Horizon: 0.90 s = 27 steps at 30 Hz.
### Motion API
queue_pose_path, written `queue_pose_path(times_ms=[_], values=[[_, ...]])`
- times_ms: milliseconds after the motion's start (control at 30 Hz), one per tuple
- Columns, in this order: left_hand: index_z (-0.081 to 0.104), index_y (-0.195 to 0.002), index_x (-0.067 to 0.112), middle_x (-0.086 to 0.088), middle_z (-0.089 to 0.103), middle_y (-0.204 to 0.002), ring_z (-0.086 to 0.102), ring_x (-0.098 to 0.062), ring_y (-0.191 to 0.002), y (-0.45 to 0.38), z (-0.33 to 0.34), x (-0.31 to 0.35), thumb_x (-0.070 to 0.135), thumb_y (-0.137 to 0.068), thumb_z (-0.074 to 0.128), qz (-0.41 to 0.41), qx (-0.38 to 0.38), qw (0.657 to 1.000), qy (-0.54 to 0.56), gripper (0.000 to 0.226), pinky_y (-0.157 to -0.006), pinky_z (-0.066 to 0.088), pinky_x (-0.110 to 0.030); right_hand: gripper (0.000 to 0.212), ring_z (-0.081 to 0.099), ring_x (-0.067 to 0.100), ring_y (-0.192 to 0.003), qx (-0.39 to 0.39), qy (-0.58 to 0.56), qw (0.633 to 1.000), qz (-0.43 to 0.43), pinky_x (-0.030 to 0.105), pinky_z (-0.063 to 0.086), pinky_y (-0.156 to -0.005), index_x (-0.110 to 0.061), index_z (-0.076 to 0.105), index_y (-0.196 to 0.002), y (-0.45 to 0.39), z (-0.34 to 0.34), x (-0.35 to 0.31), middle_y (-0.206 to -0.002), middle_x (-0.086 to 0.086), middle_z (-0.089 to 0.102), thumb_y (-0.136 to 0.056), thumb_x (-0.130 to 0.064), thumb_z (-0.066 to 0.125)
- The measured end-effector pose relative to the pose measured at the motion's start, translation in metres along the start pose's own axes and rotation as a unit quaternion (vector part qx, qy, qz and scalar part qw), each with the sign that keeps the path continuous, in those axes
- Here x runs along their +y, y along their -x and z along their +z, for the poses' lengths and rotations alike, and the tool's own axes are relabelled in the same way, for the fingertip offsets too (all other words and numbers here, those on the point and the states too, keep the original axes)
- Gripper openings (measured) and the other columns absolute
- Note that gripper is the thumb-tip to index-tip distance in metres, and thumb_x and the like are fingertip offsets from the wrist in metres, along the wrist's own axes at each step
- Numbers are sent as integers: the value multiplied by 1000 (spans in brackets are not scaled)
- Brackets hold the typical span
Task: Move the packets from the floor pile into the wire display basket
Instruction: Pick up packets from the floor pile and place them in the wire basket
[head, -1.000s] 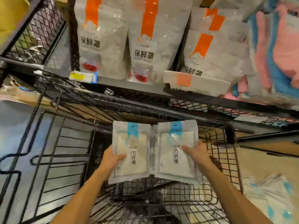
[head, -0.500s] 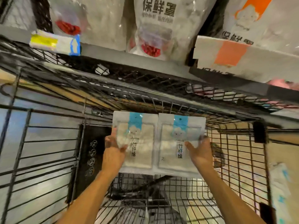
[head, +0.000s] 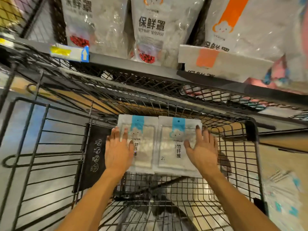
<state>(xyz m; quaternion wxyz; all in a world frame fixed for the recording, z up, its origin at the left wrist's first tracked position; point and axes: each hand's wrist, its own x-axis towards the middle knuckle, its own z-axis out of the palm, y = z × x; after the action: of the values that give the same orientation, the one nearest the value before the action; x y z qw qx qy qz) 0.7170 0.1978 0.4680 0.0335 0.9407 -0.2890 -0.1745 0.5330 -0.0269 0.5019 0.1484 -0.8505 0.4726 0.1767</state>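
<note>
Packets, two of them with blue tabs at the top, sit side by side inside the wire basket (head: 236, 157), standing against its far side with their printed faces toward the camera; the left packet (head: 143, 144) and the right packet (head: 176, 144) touch along their inner edges. The left hand (head: 117, 151) lies flat on the left half of the left packet, fingers straight and spread, thumb out over the print, gripping nothing. The right hand (head: 202, 150) lies on the right part of the right packet in the same way, fingers extended upward and thumb angled inward, nothing pinched or curled around. Both forearms reach in from the bottom of the view. Above the basket runs a shelf (head: 130, 64) with large white bags (head: 150, 30) standing on it and a yellow and blue price tag (head: 70, 52) on its edge. At lower right, blurred, more blue-marked packets lie in a floor pile (head: 283, 200) just outside the basket.
</note>
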Motion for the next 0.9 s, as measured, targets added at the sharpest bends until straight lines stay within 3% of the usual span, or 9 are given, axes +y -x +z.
queue_pose_path(times_ms=[167, 400, 567, 900], values=[[21, -162, 19, -14, 14, -170, 11, -30, -157, 17, -58, 17, 51, -106, 22, 5, 7, 1000, 12, 65, -127, 12, -50, 78, 15, 29, -158, 41, 15, 999, -28, 52, 11, -128, -24, 19, -164, 26, -54, -2, -171, 9, 19, -100, -67, 34], [24, -162, 20, -11, 22, -168, 18, -29, -156, 54, -171, 48, 52, -106, 32, 22, 86, 996, -13, 65, -125, 19, -50, 79, 14, 29, -158, 86, 8, 994, -65, 52, 7, -127, -26, 20, -164, 82, -155, 0, -171, 8, 18, -100, -71, 33], [20, -163, 23, -7, 18, -170, 12, -25, -157, 85, -245, 70, 56, -105, 30, 45, 103, 994, 4, 67, -126, 12, -47, 83, 14, 28, -158, 106, -9, 991, -77, 52, 9, -129, -27, 23, -163, 126, -216, 10, -171, 7, 18, -97, -76, 28], [14, -163, 27, -4, 16, -170, 11, -22, -157, 143, -331, 102, 60, -105, 25, 161, 129, 979, 5, 68, -128, 9, -45, 83, 16, 27, -158, 178, -55, 981, -52, 51, 12, -127, -27, 23, -163, 223, -279, 4, -172, 5, 18, -97, -77, 25]])
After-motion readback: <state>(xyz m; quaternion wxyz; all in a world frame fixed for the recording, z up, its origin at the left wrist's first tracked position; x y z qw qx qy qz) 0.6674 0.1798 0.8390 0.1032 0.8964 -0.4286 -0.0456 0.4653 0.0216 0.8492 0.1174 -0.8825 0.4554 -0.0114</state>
